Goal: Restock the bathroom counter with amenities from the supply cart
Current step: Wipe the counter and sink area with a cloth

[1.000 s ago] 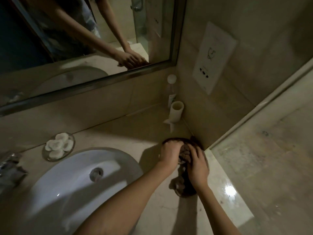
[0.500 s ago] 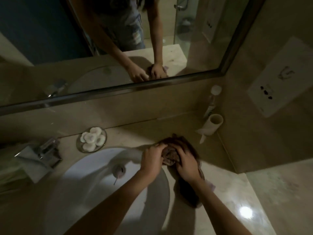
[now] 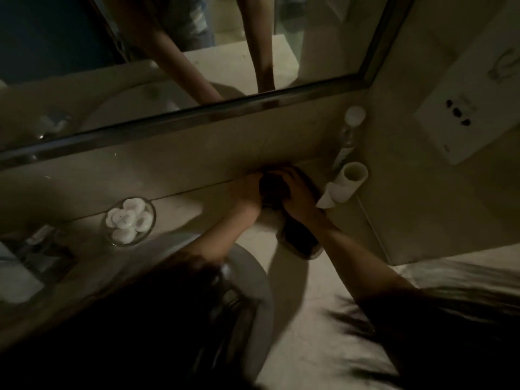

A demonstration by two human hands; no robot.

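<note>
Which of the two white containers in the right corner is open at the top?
The cup, nearer the right hand: its rim shows a hollow mouth. The bottle behind it is closed with a white cap.

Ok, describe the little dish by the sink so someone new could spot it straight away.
Start at the white sink basin. Just behind its rim, toward the mirror, sits a small clear glass dish. It alone holds round white pads, unlike the paper cup and the bottle in the far right corner.

free: counter right of dish | blocked: cup, bottle in right corner
</note>
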